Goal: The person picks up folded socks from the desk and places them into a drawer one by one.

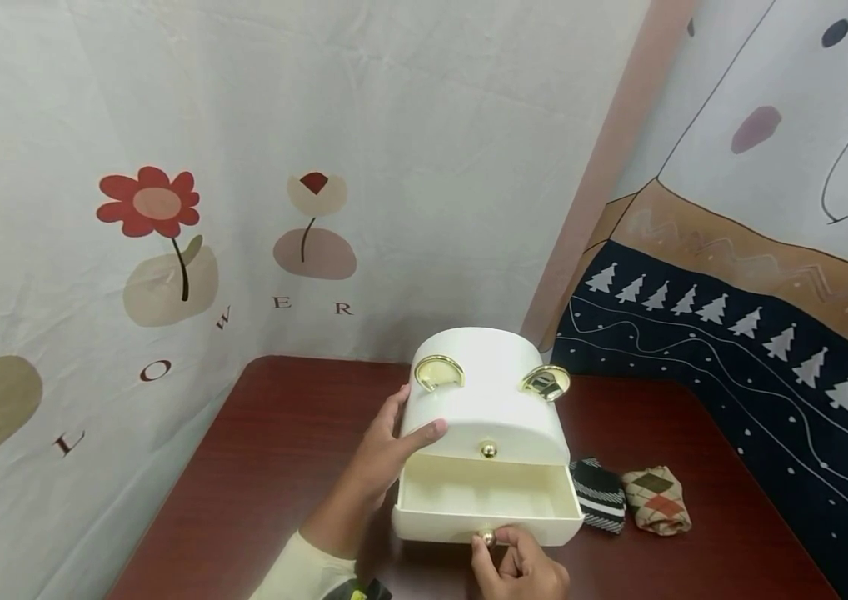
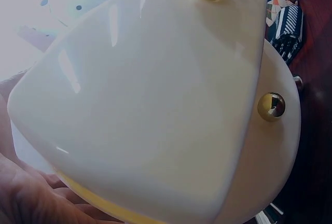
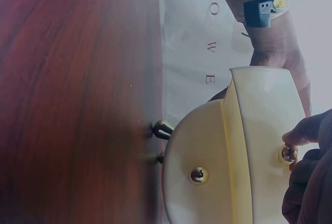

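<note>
A white drawer box with two gold-rimmed ear-shaped parts on its rounded top stands on the table. Its lower drawer is pulled out and looks bare inside. The upper front, with its own gold knob, is closed. My left hand holds the box by its left side, thumb over the upper front edge and fingers along the side. At the lower drawer's gold knob, my right hand pinches with thumb and forefinger; its other fingers are curled.
Right of the box lie a black-and-white striped folded sock and a beige argyle folded sock. The dark red table meets a printed cloth wall behind. A dark patterned cloth hangs along the right side.
</note>
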A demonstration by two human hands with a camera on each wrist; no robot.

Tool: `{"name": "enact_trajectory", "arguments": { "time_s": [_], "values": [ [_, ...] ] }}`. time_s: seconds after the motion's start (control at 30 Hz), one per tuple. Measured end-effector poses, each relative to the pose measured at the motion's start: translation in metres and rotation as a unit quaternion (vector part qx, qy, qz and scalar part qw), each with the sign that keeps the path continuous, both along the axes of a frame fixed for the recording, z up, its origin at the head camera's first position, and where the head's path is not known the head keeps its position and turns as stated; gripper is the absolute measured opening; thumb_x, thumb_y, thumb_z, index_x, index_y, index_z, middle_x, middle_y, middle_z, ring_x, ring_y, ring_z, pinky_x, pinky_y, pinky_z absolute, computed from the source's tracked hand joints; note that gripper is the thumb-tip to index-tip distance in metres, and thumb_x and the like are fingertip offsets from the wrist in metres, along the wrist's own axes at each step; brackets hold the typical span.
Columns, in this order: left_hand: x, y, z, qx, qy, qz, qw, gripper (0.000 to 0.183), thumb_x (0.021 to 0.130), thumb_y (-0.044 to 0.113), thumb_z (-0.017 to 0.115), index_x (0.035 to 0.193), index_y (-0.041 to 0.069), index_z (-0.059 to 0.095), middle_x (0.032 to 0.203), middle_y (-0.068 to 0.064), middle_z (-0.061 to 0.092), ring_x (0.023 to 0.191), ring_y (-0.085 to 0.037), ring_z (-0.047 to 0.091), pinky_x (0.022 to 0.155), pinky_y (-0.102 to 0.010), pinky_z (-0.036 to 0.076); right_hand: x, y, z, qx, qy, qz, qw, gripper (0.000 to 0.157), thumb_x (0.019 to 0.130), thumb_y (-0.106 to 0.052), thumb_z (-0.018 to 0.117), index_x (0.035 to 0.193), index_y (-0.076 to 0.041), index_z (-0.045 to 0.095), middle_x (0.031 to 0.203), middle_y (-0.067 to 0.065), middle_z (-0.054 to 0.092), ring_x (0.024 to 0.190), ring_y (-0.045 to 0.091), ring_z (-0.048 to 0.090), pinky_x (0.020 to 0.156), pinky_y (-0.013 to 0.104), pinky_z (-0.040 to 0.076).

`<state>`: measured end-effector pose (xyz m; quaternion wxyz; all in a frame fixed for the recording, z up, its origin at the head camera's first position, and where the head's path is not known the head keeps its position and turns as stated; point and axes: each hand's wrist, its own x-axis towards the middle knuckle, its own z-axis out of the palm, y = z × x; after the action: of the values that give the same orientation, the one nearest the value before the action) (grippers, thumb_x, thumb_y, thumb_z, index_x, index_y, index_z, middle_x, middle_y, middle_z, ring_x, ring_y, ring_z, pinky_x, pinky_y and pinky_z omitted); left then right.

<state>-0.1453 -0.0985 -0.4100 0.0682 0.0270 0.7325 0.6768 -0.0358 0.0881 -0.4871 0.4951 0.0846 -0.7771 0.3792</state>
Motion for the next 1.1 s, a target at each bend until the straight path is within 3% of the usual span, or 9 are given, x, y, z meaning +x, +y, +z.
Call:
{"name": "enact_trajectory", "arguments": {
  "time_s": [0.23, 0.33, 0.5, 0.73, 0.93, 1.1],
  "values": [
    [0.001, 0.001, 0.001, 0.006, 0.004, -0.004, 1.0000, 0.102, 0.093, 0.041, 0.087, 0.172, 0.013, 0.031, 0.171, -0.023, 0.041, 0.141, -0.039, 0.054, 0.113, -0.057, 0.049, 0.004, 0.001, -0.001, 0.006, -0.006, -0.009, 1.000, 0.025, 0.060, -0.003, 0.090, 0.073, -0.008, 0.070, 0.040, -0.007, 0.035, 0.046, -0.012, 0.025, 0.044, 0.004, 0.023],
    [0.002, 0.001, 0.002, 0.007, 0.002, -0.004, 1.0000, 0.102, 0.092, 0.041, 0.088, 0.172, 0.012, 0.030, 0.172, -0.024, 0.041, 0.142, -0.039, 0.053, 0.114, -0.058, 0.048, 0.010, -0.001, 0.002, 0.002, -0.054, -0.034, 0.998, 0.029, 0.059, -0.002, 0.094, 0.073, -0.012, 0.070, 0.041, -0.011, 0.035, 0.048, -0.016, 0.023, 0.043, 0.005, 0.022],
    [0.002, 0.001, 0.001, 0.010, 0.001, -0.003, 0.9999, 0.101, 0.093, 0.040, 0.087, 0.172, 0.012, 0.031, 0.171, -0.024, 0.041, 0.142, -0.038, 0.053, 0.115, -0.058, 0.047, 0.022, -0.007, 0.011, -0.010, -0.152, -0.077, 0.985, 0.035, 0.062, -0.004, 0.099, 0.073, -0.019, 0.070, 0.048, -0.024, 0.031, 0.051, -0.020, 0.019, 0.042, 0.008, 0.021],
    [0.002, 0.001, 0.001, 0.011, 0.003, -0.004, 0.9999, 0.100, 0.094, 0.039, 0.086, 0.172, 0.012, 0.030, 0.170, -0.024, 0.042, 0.139, -0.038, 0.055, 0.113, -0.055, 0.049, 0.027, -0.007, 0.011, 0.000, -0.146, -0.081, 0.986, 0.036, 0.062, -0.003, 0.099, 0.074, -0.021, 0.070, 0.049, -0.025, 0.031, 0.052, -0.021, 0.019, 0.042, 0.007, 0.022],
    [0.002, 0.000, 0.003, 0.007, 0.002, 0.000, 1.0000, 0.100, 0.094, 0.038, 0.086, 0.172, 0.012, 0.029, 0.171, -0.024, 0.041, 0.138, -0.038, 0.056, 0.112, -0.057, 0.049, 0.033, -0.011, 0.011, 0.001, -0.179, -0.079, 0.981, 0.038, 0.064, -0.006, 0.099, 0.074, -0.024, 0.067, 0.055, -0.031, 0.028, 0.052, -0.021, 0.019, 0.042, 0.008, 0.022],
    [0.002, 0.000, 0.004, 0.014, 0.003, -0.003, 0.9999, 0.098, 0.095, 0.036, 0.085, 0.172, 0.011, 0.029, 0.170, -0.024, 0.042, 0.140, -0.038, 0.056, 0.114, -0.057, 0.049, 0.034, -0.010, 0.008, -0.017, -0.169, -0.086, 0.982, 0.038, 0.058, -0.006, 0.097, 0.072, -0.022, 0.066, 0.054, -0.028, 0.032, 0.053, -0.021, 0.021, 0.042, 0.009, 0.023]
  ]
}}
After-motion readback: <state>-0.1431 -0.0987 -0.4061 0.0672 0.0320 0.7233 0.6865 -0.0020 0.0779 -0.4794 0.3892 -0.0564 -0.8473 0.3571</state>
